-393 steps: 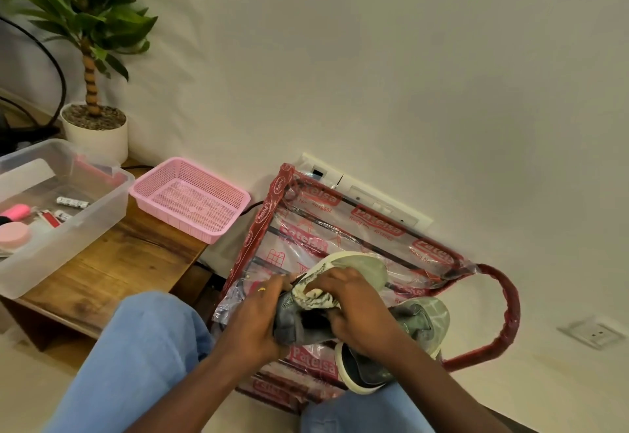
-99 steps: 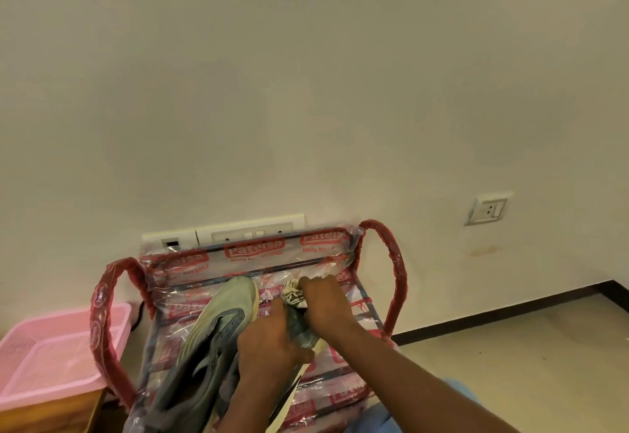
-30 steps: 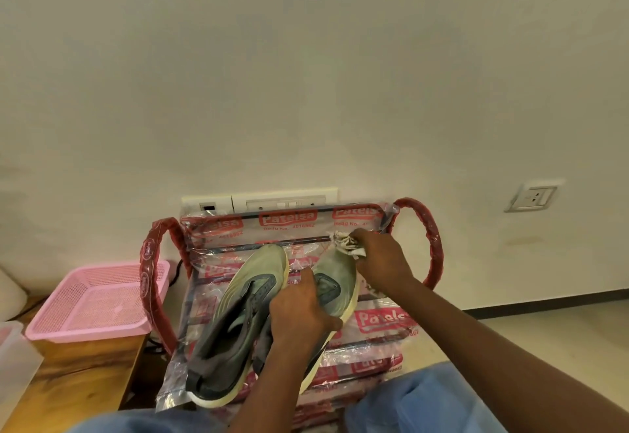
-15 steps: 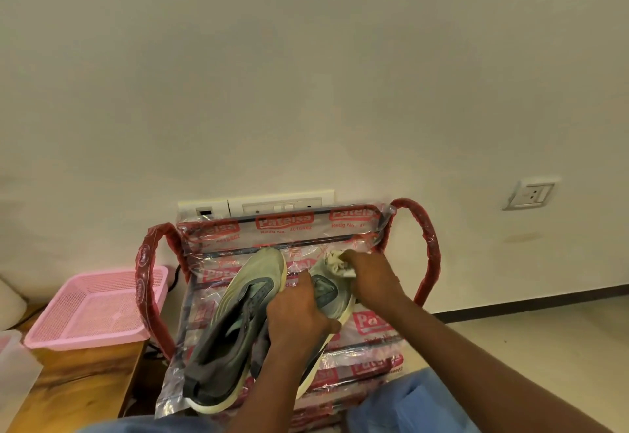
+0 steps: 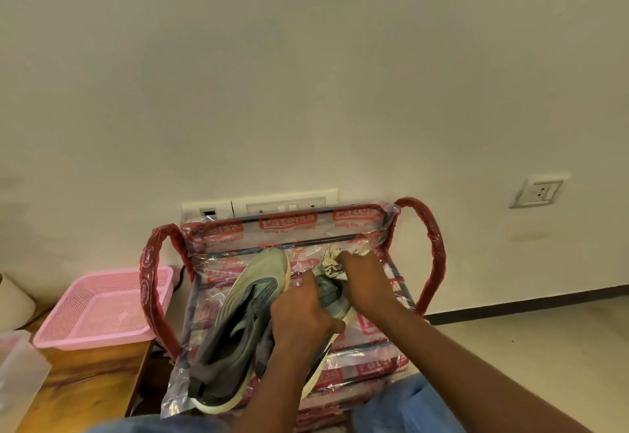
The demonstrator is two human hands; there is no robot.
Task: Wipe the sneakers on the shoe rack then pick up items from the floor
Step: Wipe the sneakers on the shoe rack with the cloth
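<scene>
Two grey-green sneakers lie side by side on the plastic-wrapped shoe rack (image 5: 423, 228) with red looped ends. The left sneaker (image 5: 245, 306) is free, toe toward the wall. My left hand (image 5: 303, 313) grips the middle of the right sneaker (image 5: 332, 296), which is mostly hidden under both hands. My right hand (image 5: 366, 283) holds a crumpled pale cloth (image 5: 332, 262) and presses it on that sneaker's toe.
A pink mesh basket (image 5: 98, 310) and a clear plastic box (image 5: 17, 364) sit on a low wooden table (image 5: 88, 388) to the left. White socket plates (image 5: 286, 203) are on the wall behind the rack, another socket (image 5: 539, 191) at right. Pale floor lies to the right.
My right hand with the cloth has slid back along the right sneaker's toe from the far tip toward me. My left hand keeps its grip on the same sneaker.
</scene>
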